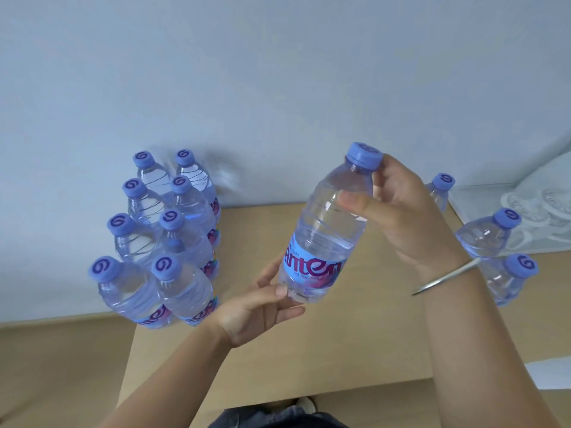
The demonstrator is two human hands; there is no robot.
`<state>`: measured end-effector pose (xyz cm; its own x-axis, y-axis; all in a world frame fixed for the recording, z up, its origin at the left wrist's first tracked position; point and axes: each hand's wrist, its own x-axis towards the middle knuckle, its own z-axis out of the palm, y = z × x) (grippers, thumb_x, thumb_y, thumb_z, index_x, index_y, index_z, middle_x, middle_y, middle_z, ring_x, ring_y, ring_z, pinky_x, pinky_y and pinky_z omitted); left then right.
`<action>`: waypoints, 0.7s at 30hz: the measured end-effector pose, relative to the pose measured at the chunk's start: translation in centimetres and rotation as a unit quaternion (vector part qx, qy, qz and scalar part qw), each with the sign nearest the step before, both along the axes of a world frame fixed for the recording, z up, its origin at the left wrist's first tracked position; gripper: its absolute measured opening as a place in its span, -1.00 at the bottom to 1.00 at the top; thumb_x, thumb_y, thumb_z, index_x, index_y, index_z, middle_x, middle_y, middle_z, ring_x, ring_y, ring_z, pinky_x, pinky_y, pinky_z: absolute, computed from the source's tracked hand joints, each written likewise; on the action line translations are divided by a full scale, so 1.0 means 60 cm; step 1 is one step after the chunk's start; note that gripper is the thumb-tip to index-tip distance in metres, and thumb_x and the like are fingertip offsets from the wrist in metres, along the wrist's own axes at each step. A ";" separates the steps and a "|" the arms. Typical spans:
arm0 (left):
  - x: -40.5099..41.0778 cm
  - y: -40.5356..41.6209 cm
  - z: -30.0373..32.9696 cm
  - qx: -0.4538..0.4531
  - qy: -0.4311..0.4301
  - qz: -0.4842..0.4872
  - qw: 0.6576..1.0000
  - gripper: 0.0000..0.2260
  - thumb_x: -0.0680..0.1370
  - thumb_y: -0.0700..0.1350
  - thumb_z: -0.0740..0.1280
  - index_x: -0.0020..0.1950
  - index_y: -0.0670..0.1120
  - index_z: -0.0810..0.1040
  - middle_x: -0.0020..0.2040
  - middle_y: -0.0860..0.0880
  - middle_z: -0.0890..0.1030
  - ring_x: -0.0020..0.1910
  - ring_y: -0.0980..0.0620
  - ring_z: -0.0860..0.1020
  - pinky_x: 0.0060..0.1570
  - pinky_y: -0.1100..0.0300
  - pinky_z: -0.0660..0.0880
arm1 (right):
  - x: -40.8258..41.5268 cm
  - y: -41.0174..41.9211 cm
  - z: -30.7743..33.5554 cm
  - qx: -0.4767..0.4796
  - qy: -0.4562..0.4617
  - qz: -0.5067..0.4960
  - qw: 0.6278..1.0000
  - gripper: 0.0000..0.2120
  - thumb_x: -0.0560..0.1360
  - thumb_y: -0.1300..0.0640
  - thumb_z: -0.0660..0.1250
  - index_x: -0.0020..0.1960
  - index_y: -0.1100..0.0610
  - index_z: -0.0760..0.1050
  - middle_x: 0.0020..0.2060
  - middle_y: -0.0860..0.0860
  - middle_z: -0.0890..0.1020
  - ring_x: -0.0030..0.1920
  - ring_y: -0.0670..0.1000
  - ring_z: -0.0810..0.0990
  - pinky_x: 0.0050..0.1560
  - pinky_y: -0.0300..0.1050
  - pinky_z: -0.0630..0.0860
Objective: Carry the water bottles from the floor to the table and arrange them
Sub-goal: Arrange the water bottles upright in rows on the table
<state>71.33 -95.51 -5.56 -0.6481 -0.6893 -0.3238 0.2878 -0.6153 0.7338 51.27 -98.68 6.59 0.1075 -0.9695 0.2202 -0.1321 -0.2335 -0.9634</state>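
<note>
Clear plastic water bottle held over the tan wooden desk [355,350]

The right hand [398,217] pinches the clear plastic water bottle [327,230] near its blue cap; the left hand [259,307] pinches its base. Left of it stand eight matching bottles [160,239], right of it three more [485,236].

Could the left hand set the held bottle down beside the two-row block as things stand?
Probably yes: the left hand already supports the held bottle from below, and bare table lies between it and the two-row block.
</note>
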 end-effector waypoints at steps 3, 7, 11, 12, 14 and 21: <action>0.020 0.005 0.016 -0.073 -0.022 0.010 0.997 -0.29 0.11 0.01 0.64 0.19 -0.08 0.47 -0.01 -0.04 0.66 -0.03 0.00 0.63 -0.02 0.19 0.54 | 0.033 -0.008 0.012 0.000 -0.038 0.040 0.998 -0.68 0.25 0.06 0.45 -0.02 0.02 0.52 -0.17 -0.15 0.64 -0.05 -0.10 0.58 0.02 -0.20 0.51; 0.036 0.015 0.028 -0.128 -0.069 0.089 0.985 -0.52 0.19 -0.11 0.56 0.08 -0.08 0.58 -0.02 -0.06 0.67 -0.04 0.00 0.62 -0.06 0.23 0.53 | 0.069 -0.024 0.016 0.018 0.037 0.026 0.999 -0.72 0.35 0.02 0.37 0.03 0.04 0.49 -0.09 -0.11 0.65 -0.02 -0.09 0.61 0.03 -0.19 0.53; 0.045 0.019 0.032 -0.142 -0.130 0.182 0.964 -0.43 0.14 -0.14 0.54 0.14 -0.12 0.55 -0.02 -0.14 0.68 -0.05 -0.03 0.63 -0.08 0.23 0.54 | 0.088 -0.033 0.004 0.056 0.148 -0.014 0.987 -0.61 0.28 -0.18 0.44 0.02 -0.07 0.43 -0.10 -0.20 0.63 -0.06 -0.20 0.60 -0.14 -0.21 0.49; 0.047 0.020 0.033 -0.146 -0.139 0.189 0.961 -0.41 0.13 -0.15 0.54 0.15 -0.14 0.55 -0.03 -0.14 0.68 -0.06 -0.03 0.63 -0.09 0.23 0.55 | 0.091 -0.034 0.001 0.066 0.154 -0.025 0.986 -0.59 0.25 -0.20 0.45 0.00 -0.07 0.43 -0.12 -0.16 0.62 -0.10 -0.16 0.61 -0.19 -0.18 0.49; 0.052 0.022 0.033 -0.148 -0.152 0.189 0.959 -0.44 0.17 -0.20 0.53 0.16 -0.17 0.54 -0.03 -0.15 0.68 -0.07 -0.02 0.63 -0.07 0.22 0.56 | 0.096 -0.038 -0.003 0.080 0.141 -0.041 0.986 -0.54 0.15 -0.24 0.45 -0.06 -0.05 0.46 -0.14 -0.07 0.64 -0.15 -0.10 0.63 -0.22 -0.13 0.51; 0.059 0.005 0.025 -0.124 -0.146 0.206 0.960 -0.50 0.26 -0.25 0.47 0.19 -0.14 0.51 0.02 -0.15 0.67 -0.02 -0.03 0.63 0.01 0.20 0.56 | 0.115 -0.065 -0.006 0.091 0.136 -0.048 0.985 -0.52 0.12 -0.19 0.48 -0.04 -0.04 0.49 -0.14 -0.09 0.65 -0.12 -0.06 0.65 -0.07 0.02 0.61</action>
